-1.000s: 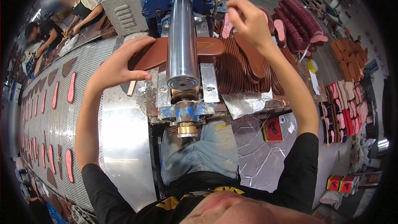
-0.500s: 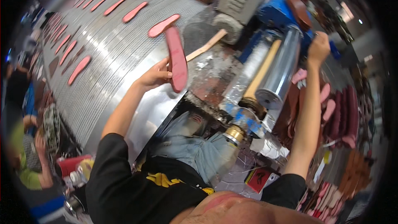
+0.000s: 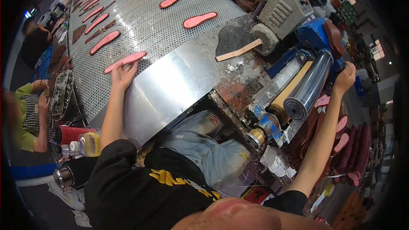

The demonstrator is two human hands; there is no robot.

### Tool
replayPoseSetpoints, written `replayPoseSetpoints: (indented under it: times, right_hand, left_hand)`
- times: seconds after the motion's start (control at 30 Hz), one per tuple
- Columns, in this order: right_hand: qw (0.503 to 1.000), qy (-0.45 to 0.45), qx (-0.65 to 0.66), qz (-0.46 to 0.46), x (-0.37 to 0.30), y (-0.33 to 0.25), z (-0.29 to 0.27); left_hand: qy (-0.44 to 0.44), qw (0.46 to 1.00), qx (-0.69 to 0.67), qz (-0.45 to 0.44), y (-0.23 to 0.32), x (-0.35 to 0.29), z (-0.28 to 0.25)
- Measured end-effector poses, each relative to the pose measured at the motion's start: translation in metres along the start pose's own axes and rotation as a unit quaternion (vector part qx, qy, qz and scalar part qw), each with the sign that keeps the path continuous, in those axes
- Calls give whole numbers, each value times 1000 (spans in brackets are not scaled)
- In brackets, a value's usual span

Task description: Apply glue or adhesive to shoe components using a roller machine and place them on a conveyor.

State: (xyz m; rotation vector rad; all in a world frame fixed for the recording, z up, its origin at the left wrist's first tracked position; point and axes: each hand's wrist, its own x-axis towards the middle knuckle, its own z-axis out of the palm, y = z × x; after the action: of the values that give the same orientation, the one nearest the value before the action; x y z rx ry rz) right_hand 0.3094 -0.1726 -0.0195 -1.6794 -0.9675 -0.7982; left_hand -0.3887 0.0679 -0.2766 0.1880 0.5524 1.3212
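the hands are wide apart: the left hand point(image 3: 122, 76) is clamped on a pink insole point(image 3: 123, 61) at the perforated surface's point(image 3: 142, 27) near edge; the right hand point(image 3: 346, 78) curls beside a blue housing point(image 3: 310, 34), its hold unclear. beyond, more pink insoles point(image 3: 104, 42) lie in rows.

Yellow print point(image 3: 168, 177) across black shirt point(image 3: 119, 183), dark marking on red box point(image 3: 249, 194), no legible words

Glossy metal roller point(image 3: 312, 83); matt pink insole point(image 3: 132, 57), perhaps foam
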Motion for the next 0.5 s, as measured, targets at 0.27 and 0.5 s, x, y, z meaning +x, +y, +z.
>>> replayPoseSetpoints:
  times: [0.27,0.5]
  right_hand:
    - [999,3,-9,31,6,5,-4]
    - [999,22,2,-43,6,5,12]
  left_hand:
    - [154,985,70,-36,34,17,-50]
    - [49,959,280,4,-64,6,25]
